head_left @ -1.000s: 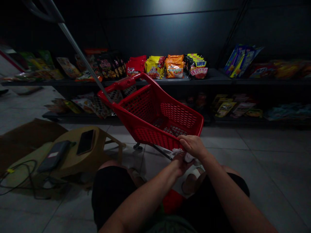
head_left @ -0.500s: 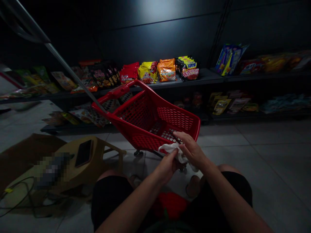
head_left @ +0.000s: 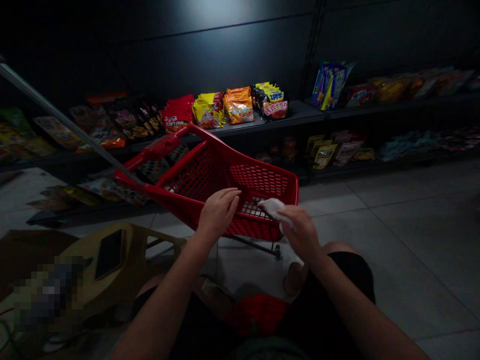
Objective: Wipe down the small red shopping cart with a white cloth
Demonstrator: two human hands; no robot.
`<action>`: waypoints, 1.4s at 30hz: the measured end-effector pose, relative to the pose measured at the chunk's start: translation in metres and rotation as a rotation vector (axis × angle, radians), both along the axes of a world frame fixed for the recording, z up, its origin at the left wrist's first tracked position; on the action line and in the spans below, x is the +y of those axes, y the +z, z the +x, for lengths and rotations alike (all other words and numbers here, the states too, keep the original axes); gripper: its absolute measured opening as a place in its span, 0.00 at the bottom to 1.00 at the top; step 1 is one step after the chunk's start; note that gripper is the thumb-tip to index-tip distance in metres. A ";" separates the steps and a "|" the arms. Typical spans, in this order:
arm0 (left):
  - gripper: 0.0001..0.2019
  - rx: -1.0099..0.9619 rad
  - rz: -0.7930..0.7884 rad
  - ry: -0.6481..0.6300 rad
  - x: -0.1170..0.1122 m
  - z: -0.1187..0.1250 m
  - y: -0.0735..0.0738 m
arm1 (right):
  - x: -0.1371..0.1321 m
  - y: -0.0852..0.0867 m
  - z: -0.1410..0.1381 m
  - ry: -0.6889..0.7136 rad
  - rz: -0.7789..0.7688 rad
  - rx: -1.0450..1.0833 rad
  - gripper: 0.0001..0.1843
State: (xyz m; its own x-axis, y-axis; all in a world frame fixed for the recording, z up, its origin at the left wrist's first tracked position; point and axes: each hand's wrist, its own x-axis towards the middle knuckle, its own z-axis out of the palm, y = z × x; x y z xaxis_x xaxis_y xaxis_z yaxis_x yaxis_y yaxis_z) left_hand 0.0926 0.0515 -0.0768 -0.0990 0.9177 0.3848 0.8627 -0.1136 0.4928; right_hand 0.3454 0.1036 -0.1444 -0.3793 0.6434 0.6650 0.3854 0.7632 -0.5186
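Over grey floor tiles (head_left: pixel 408 250), snack shelves (head_left: pixel 285 113) at twelve o'clock.
Right hand (head_left: pixel 301 233) grips a white cloth (head_left: pixel 272 208) over the red shopping cart (head_left: pixel 262 178); left hand (head_left: pixel 218 213) empty, curled.

**Note: white cloth (head_left: pixel 273 207) at red shopping cart (head_left: pixel 262 176)**

My right hand (head_left: pixel 302 232) pinches the cloth at the cart's near side, over its red plastic mesh. My left hand (head_left: pixel 219 212) is curled above the near rim, with nothing visible in it and near the cloth; contact with the rim cannot be told. Beyond the cart: a dark shelf (head_left: pixel 296 112) bearing foil food packets (head_left: pixel 238 106). Left of the cart: a beige plastic stool (head_left: pixel 127 235) with a black phone (head_left: pixel 109 254) on it.
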 end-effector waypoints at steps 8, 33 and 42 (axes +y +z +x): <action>0.24 0.596 -0.100 0.103 0.014 -0.027 -0.034 | 0.024 -0.033 0.026 0.324 0.217 -0.350 0.24; 0.18 0.572 -0.211 -0.061 -0.015 -0.050 -0.016 | 0.112 -0.009 0.017 0.223 0.071 -0.395 0.16; 0.18 0.380 -0.151 0.042 -0.028 -0.063 -0.014 | -0.016 -0.017 -0.011 0.202 0.047 -0.326 0.11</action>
State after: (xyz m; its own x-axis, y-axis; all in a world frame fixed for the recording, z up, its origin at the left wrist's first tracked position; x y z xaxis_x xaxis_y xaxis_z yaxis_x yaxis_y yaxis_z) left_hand 0.0296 0.0231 -0.0910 -0.0140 0.9648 0.2627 0.9888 -0.0256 0.1468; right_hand 0.3343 0.0874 -0.1616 -0.6913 0.5062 0.5155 0.3641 0.8604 -0.3567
